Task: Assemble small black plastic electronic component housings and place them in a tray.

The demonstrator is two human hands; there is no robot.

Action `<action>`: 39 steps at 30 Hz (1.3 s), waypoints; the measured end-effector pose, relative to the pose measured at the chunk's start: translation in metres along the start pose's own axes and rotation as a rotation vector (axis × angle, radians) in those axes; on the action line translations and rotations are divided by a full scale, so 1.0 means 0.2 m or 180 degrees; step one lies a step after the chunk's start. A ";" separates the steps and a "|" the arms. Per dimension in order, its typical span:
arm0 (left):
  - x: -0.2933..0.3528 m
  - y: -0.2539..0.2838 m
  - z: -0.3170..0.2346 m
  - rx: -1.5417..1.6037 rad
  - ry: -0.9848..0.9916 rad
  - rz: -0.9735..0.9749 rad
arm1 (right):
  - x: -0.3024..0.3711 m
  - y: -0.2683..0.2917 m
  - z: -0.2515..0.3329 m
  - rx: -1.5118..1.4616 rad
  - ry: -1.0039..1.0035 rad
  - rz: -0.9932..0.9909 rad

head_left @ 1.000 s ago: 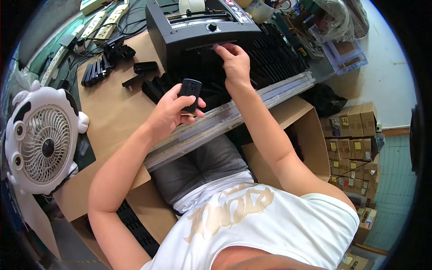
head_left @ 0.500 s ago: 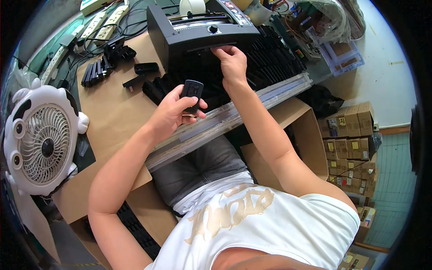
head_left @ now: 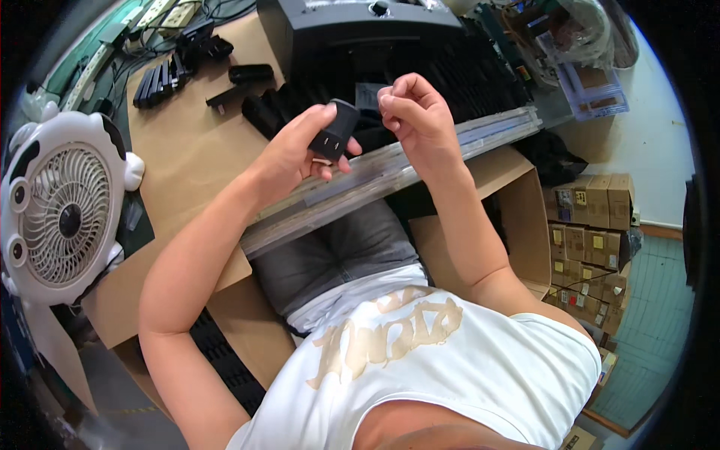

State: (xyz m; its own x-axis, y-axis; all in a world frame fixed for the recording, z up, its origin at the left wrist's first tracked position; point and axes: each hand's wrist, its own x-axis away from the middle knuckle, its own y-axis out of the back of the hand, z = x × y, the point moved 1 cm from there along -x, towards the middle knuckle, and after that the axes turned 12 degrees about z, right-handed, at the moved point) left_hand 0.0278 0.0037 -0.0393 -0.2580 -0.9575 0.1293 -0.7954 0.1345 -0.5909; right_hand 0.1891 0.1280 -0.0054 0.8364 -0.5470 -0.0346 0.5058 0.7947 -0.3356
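Note:
A black plug-in power adapter (head_left: 335,133) is held in my left hand (head_left: 292,148), thumb on one side and fingers beneath. Its end with two small metal prongs faces up towards me. Close by on the right, my right hand (head_left: 424,120) has thumb and forefinger pinched together. A small, thin, greyish see-through square (head_left: 368,96), like a label, shows at those fingertips. Behind both hands stands a dark grey machine (head_left: 360,26) with a black knob, its front slot in shadow.
Black adapters lie in rows (head_left: 480,82) right of the machine and in a group (head_left: 161,82) on the brown cardboard (head_left: 180,142). A white fan (head_left: 69,217) stands left. Open cartons flank my lap below a clear plastic-wrapped table edge (head_left: 390,176); stacked boxes (head_left: 589,225) are at right.
My right hand has drawn back from the machine's front with the thin square at its fingertips. My left hand has turned the adapter, bringing its pronged end into view.

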 end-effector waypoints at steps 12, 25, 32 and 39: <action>-0.02 0.02 0.01 -0.0277 0.0183 0.0295 | 0.01 -0.04 -0.07 0.1776 0.0375 0.0608; 0.00 0.00 -0.02 -0.0251 0.0131 0.0207 | -0.01 -0.06 0.00 0.2714 0.0332 0.0914; 0.00 0.02 -0.01 -0.0380 0.0220 0.0291 | -0.03 -0.05 0.01 0.2555 0.0415 0.1198; 0.00 0.01 -0.02 -0.0570 0.0255 0.0313 | -0.04 -0.03 0.00 0.2637 0.0441 0.1274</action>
State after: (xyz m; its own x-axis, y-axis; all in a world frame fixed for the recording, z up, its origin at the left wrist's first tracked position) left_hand 0.0234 0.0051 -0.0374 -0.3761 -0.9151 0.1452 -0.8473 0.2762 -0.4537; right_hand 0.1789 0.1273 -0.0026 0.9755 -0.1755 -0.1327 0.2189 0.8361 0.5031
